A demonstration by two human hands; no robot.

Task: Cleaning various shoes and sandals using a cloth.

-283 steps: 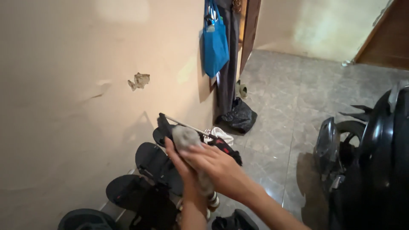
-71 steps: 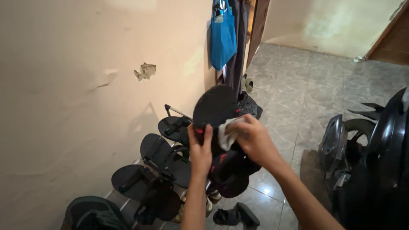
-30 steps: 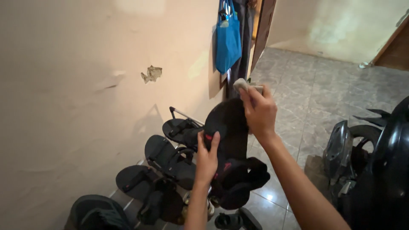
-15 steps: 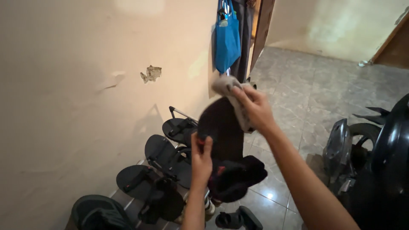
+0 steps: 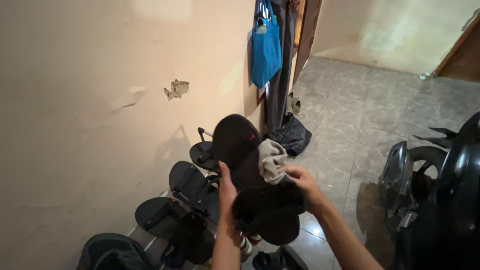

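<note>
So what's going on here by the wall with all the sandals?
A person holds a black sandal up sole-out in their left hand, while their right hand presses a grey cloth against its edge. Below them, more dark sandals sit on a shoe rack along the wall. A blue bag hangs by the doorway, a black plastic bag lies on the tiled floor, and a motorbike stands on the right.

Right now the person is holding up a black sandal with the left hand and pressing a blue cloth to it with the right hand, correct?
Not quite: the head view shows the cloth is grey, not blue. The left hand does hold the black sandal, and the right hand holds the cloth against it.
</note>
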